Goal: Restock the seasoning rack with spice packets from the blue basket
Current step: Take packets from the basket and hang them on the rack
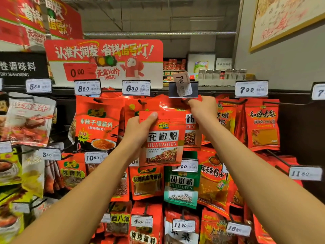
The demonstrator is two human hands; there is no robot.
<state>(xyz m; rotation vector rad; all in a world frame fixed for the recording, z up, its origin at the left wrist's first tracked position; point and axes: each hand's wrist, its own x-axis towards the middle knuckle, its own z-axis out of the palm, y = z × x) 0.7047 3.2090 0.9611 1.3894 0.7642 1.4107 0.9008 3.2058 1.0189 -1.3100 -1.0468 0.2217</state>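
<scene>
A supermarket seasoning rack (290,95) of dark wire pegs, hung with glossy red foil pouches under white price tags, fills the view. The left hand (139,127) grips a flat, glossy red rectangular spice packet (163,138) by its upper-left corner, long axis upright, just below and left of the peg beneath the flipped-up tag holder (182,89). The right hand (202,105), nearer that peg, pinches the tops of the hanging packets (173,104); the basket is unseen.
</scene>
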